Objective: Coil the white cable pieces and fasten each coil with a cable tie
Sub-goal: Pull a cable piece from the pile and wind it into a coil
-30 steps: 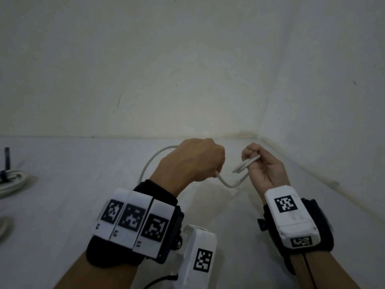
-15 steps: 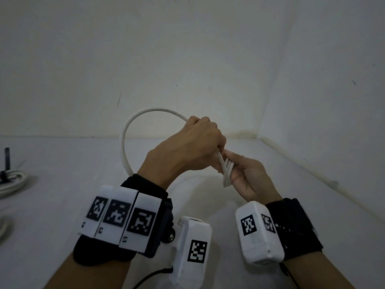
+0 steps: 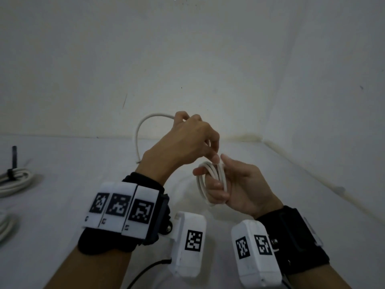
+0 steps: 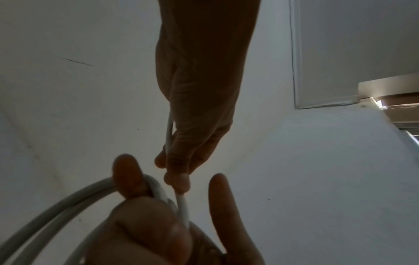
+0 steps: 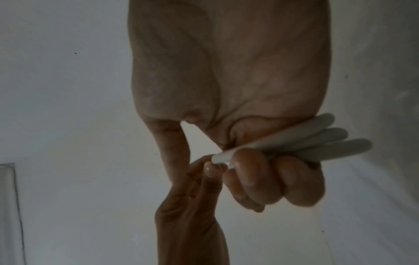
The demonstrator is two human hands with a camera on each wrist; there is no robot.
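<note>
A white cable is partly wound into a small coil (image 3: 210, 176) around the fingers of my right hand (image 3: 229, 184), which lies palm up with its fingers curled on the loops. My left hand (image 3: 200, 142) is just above it and pinches the cable where it meets the coil. The free tail (image 3: 145, 124) arcs up and left from that hand, then hangs down. In the left wrist view my left hand (image 4: 181, 172) pinches the strand (image 4: 182, 206) above the right fingers (image 4: 145, 224). In the right wrist view my right hand (image 5: 260, 179) grips several loops (image 5: 317, 143).
A coiled white cable (image 3: 18, 181) fastened with a black cable tie (image 3: 14, 159) lies on the white table (image 3: 83, 159) at the far left. More white cable (image 3: 6, 226) shows at the lower left edge. White walls meet in a corner at the back right.
My left hand carried the cable from a low slack span up and over to my right hand. My right hand turned palm up, and the loops now sit around its fingers.
</note>
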